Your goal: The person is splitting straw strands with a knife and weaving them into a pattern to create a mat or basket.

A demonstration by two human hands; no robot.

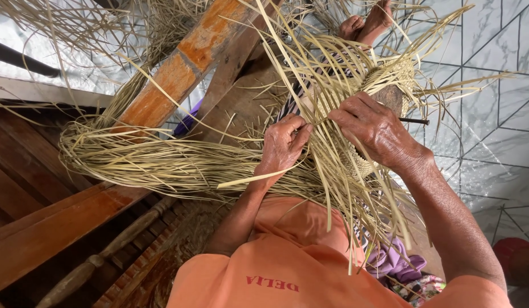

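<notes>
A partly woven basket of pale straw strips rests on my lap over a dark round form, with loose strip ends fanning out in all directions. My left hand pinches a straw strip at the weave's edge. My right hand presses on the woven part and grips strips right beside the left. A thick bundle of long loose straw lies to the left, reaching my left wrist. My bare feet show beyond the basket.
An orange-painted wooden beam slants up behind the straw bundle. Dark wooden planks and a turned wooden rail lie lower left. Grey marbled floor tiles fill the right. Purple cloth lies by my right elbow.
</notes>
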